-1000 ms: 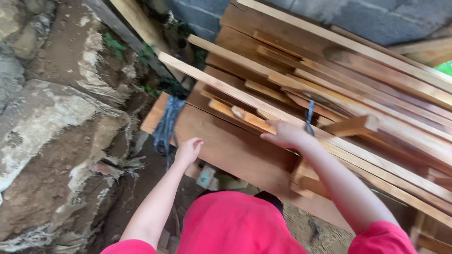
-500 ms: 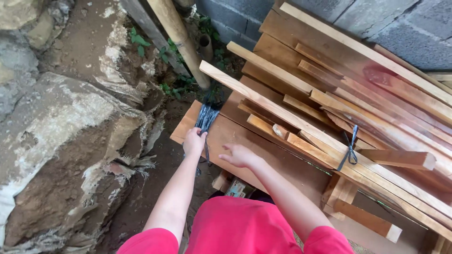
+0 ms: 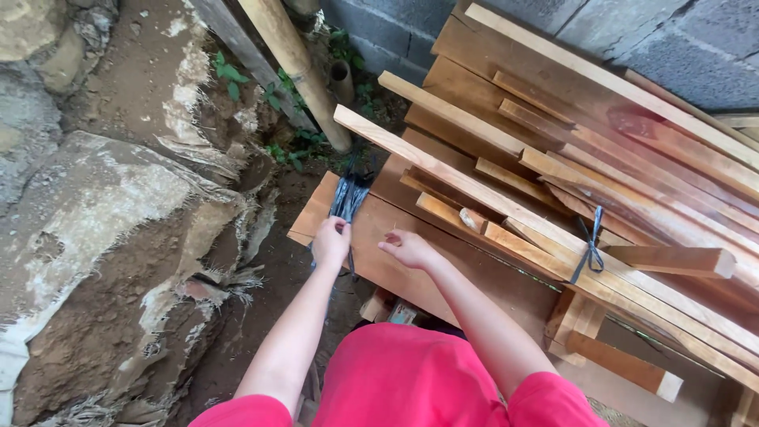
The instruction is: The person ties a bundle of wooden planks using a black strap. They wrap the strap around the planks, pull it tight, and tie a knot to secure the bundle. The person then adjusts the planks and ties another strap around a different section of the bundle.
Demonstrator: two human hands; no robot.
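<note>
Head view: I see a dark grey-black plastic strap lying over the near-left corner of a wide flat brown wooden board, running from the far edge of that corner down over the near edge. My left hand is curled closed on the strap right at the board's near edge, apparently pinching it where it drops over the side, so the strap looks drawn taut across the wood. My right hand rests just to the right of the strap on the same board, fingers loosely bent and partly spread, holding nothing that I can make out; I judge it steadies the board.

On the board, to the right of the strap, lies a heap of long pale wooden slats, some tied with a thin blue-grey string. Beyond the board's far corner a round wooden pole leans, with a grey block wall behind. Left of the board are bare earth and rough grey rock.
</note>
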